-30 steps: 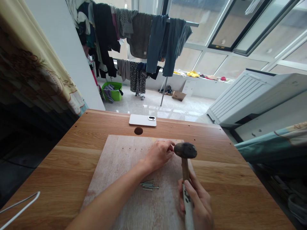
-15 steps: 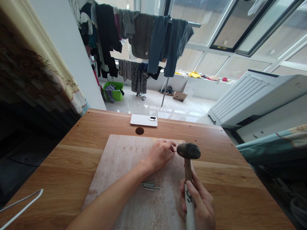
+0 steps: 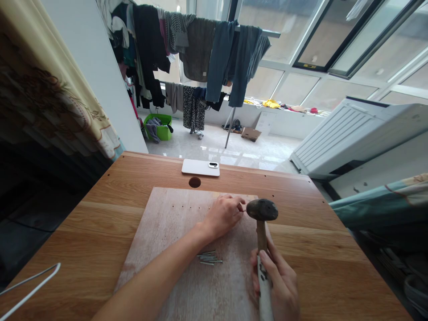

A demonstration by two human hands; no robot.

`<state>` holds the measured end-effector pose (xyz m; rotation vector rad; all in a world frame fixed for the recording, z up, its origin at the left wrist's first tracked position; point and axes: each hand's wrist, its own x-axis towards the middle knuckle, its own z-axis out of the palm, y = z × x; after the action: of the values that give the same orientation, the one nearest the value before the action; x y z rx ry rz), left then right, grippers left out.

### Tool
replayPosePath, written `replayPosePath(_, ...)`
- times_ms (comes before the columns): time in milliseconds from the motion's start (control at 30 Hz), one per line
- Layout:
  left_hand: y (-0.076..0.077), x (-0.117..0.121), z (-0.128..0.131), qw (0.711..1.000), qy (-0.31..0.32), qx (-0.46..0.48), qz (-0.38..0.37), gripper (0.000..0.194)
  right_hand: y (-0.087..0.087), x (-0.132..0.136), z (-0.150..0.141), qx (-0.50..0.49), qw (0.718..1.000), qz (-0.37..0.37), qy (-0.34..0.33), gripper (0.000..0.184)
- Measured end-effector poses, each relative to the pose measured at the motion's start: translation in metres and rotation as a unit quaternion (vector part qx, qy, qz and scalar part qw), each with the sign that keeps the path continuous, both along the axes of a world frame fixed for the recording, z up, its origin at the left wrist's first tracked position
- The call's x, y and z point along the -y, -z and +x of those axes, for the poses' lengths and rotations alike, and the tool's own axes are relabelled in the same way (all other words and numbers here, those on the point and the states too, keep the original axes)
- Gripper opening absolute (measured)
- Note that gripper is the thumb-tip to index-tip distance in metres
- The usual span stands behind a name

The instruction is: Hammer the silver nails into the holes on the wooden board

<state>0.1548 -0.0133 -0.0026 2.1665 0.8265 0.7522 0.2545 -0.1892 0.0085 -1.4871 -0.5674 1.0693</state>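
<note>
My right hand is wrapped round the handle of a hammer with a dark, worn head and a pale, paint-marked grip. My left hand rests near the far right part of a greyish wooden board, its thumb and fingers pinched on a nail that shows only as a tiny tip. The hammer head is just right of those fingertips, seemingly above the board. Several loose silvery nails lie in a small pile beside my left forearm. A row of small dark dots runs along the board's far side.
The board lies on a wooden table. A white phone lies at the far edge by a round hole. A bent white wire sticks in at lower left. Beyond stand a clothes rack and a green basket.
The hammer head has shifted very slightly to the left. My left hand and the loose nails have stayed where they were.
</note>
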Motion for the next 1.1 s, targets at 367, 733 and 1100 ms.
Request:
replayPosePath(367,-0.001,0.0,0.001,1.0,0.003,-0.009,0.002,0.03,-0.002,0.001,0.0,0.001,1.0,-0.007,-0.015,0.041)
replayPosePath(733,0.0,0.0,0.0,1.0,0.004,-0.004,-0.007,0.028,-0.017,0.0,-0.007,-0.007,0.998,0.017,0.066,0.039)
replayPosePath(1100,-0.002,0.0,0.001,1.0,0.001,-0.012,-0.002,0.027,-0.005,0.002,-0.003,-0.014,1.0,0.011,-0.002,0.038)
